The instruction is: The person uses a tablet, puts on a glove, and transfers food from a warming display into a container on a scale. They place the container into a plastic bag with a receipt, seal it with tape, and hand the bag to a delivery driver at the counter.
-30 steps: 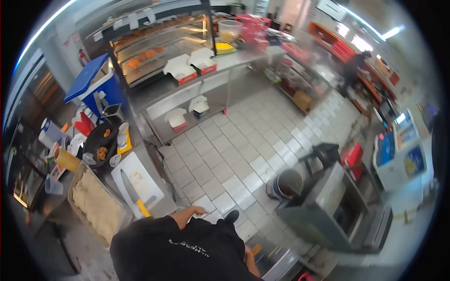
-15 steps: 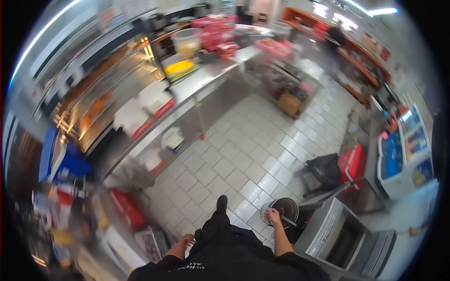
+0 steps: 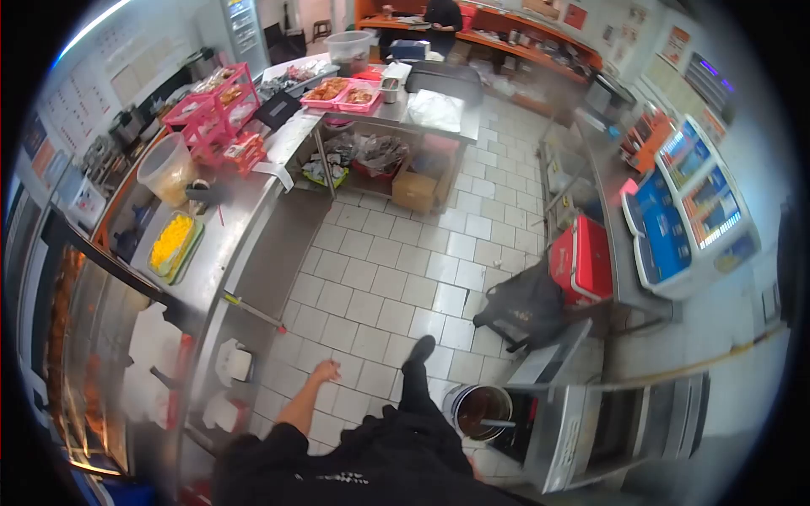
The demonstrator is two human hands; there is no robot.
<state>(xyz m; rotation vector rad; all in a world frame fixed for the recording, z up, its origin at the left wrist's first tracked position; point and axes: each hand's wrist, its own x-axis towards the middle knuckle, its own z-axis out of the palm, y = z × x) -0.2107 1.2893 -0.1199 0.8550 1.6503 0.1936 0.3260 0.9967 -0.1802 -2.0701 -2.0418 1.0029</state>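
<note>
My left hand (image 3: 326, 371) hangs over the tiled floor, its fingers loosely curled; whether anything small is in it cannot be made out. Of my right hand only a sliver (image 3: 477, 469) shows at the lower edge of my dark clothing, its fingers hidden. Just beyond it, a round metal pot (image 3: 479, 411) with dark contents and a handle stands on the floor beside an open steel appliance (image 3: 582, 430). One black shoe (image 3: 419, 352) is forward on the tiles.
At left, a steel counter (image 3: 221, 244) holds a yellow food tray (image 3: 173, 246) and a clear tub (image 3: 167, 171). A black bag (image 3: 525, 305) and red cooler (image 3: 582, 261) are at right. Farther back are a cardboard box (image 3: 415, 191) and a person (image 3: 442, 18).
The view has swung right and moved along the aisle. My left hand has swung forward. My right hand, over the pot half a second ago, has dropped back beside my body.
</note>
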